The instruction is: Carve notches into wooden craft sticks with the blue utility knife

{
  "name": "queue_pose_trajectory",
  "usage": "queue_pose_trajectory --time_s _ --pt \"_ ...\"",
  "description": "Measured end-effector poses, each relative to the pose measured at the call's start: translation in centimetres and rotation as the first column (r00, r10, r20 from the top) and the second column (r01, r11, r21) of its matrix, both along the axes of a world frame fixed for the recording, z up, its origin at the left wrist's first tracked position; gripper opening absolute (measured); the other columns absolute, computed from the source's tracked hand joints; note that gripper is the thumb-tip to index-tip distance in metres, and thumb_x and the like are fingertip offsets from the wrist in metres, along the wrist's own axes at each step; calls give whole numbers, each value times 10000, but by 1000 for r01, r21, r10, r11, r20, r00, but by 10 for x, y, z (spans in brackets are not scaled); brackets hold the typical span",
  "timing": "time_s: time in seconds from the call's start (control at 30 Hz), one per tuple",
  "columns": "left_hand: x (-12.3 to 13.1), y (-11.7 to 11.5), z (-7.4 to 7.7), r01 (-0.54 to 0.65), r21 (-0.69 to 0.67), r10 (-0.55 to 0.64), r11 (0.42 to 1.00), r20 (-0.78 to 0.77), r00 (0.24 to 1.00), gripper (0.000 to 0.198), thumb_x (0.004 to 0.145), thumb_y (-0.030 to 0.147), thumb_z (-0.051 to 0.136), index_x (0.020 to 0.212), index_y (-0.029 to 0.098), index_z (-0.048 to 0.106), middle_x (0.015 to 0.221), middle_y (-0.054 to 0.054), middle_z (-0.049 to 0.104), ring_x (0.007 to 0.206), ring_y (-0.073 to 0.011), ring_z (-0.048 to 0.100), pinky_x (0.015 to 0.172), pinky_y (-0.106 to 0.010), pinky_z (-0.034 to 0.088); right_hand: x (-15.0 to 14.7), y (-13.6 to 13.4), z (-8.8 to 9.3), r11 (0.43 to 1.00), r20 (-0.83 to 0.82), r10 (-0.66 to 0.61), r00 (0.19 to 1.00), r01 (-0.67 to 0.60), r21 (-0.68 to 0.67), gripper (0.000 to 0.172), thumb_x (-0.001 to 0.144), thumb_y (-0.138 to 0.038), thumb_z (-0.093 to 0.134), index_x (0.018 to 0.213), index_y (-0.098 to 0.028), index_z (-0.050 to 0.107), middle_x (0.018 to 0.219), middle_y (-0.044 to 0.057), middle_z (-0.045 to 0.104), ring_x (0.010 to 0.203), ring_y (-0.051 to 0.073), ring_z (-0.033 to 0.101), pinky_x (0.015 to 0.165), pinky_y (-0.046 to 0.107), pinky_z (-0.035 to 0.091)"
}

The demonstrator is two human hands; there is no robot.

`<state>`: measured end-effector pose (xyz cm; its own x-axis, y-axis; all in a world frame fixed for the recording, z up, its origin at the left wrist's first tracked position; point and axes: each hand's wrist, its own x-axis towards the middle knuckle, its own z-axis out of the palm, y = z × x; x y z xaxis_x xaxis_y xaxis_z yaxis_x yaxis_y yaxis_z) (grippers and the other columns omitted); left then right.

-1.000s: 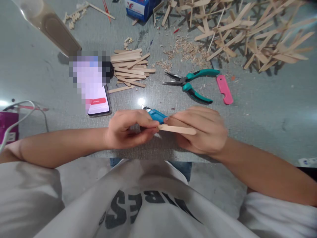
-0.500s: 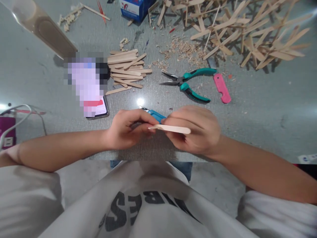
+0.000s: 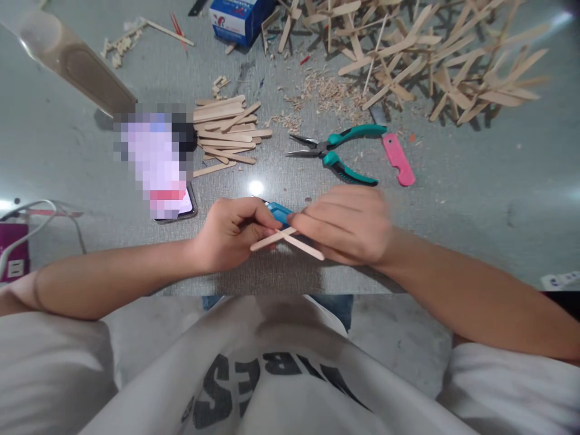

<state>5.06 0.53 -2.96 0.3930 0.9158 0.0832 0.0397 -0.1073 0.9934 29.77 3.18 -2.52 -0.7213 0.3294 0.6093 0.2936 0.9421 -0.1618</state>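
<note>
Two wooden craft sticks form a flat X, the crossed craft sticks (image 3: 304,245), close to the table's near edge. My left hand (image 3: 229,234) pinches them near the crossing from the left. From the right, the fingers of my right hand (image 3: 348,225) are closed on the far end of one stick, their tips partly hidden. Just beyond my fingertips a blue utility knife (image 3: 277,212) lies on the table, its right part covered by my right hand. Whether the sticks are joined where they cross, I cannot tell.
Loose craft sticks (image 3: 229,136) lie left of centre beside a phone (image 3: 189,205). Teal-handled pliers (image 3: 338,151) and a pink folding cutter (image 3: 399,160) lie to the right. Behind are wood shavings (image 3: 333,90), a pile of crossed sticks (image 3: 408,54) and a blue box (image 3: 235,24).
The sticks have turned in my hands: they looked like one nearly level stick before, and now a clear X shows. My right hand has shifted slightly. The whole view has moved a little.
</note>
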Motion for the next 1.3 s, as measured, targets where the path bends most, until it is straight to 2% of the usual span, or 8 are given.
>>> queue_pose_trajectory --time_s 0.2,0.47,0.6,0.73,0.9,1.03,1.23,1.3 --pt "-2 7 2 151 -89 -151 984 13 988 250 1006 380 769 910 149 761 691 -53 768 569 -131 695 526 -209 541 -3 -1 2 997 5 -1 1000 1 -73 271 1164 -341 438 1105 -243 684 807 13 727 715 166 632 664 348 448" --pt "-3 18 9 372 110 -371 922 -25 928 367 1050 455 697 818 186 787 691 -72 761 582 -148 680 553 -256 527 2 3 3 981 -5 70 998 -69 -180 336 1158 -343 418 1047 -302 732 840 6 776 747 167 694 682 356 491" --pt "-4 11 10 217 52 -221 975 89 971 407 1023 521 732 786 194 789 659 -76 755 529 -153 675 497 -266 555 25 33 0 976 51 -92 994 101 -194 417 1150 -468 442 980 -306 786 847 39 783 808 195 722 726 391 507" --pt "-3 5 6 -2 -62 14 998 190 982 380 957 520 825 786 183 782 627 -46 734 476 -123 642 431 -225 530 43 60 -3 932 86 -272 959 284 -224 346 1115 -363 509 924 -264 780 789 60 768 740 197 685 678 379 471" --pt "3 5 2 -121 -155 143 981 141 980 296 967 460 824 973 164 799 707 -35 771 493 -85 620 461 -191 541 27 51 -7 909 328 -320 889 386 -159 312 1060 -325 575 823 -231 754 817 72 742 770 233 657 639 389 378" --pt "5 5 2 -121 -166 142 979 120 983 215 973 367 809 976 154 786 721 -40 782 509 -87 637 474 -186 541 15 36 -4 866 391 -417 820 489 -103 266 1068 -409 614 970 -223 776 955 103 746 816 258 656 659 397 389" --pt "4 4 2 -117 -184 140 976 120 983 292 978 437 799 972 147 766 716 -40 777 502 -92 646 475 -187 553 0 8 13 881 505 -169 847 359 -308 535 993 -723 653 973 -195 736 930 77 777 804 261 699 653 378 356" --pt "5 4 3 -119 -192 141 974 104 984 319 975 462 801 973 146 764 714 -39 775 499 -92 646 482 -190 562 -7 -3 16 869 568 -202 798 414 -273 450 998 -607 682 1080 -167 726 981 101 789 779 256 701 642 366 320"
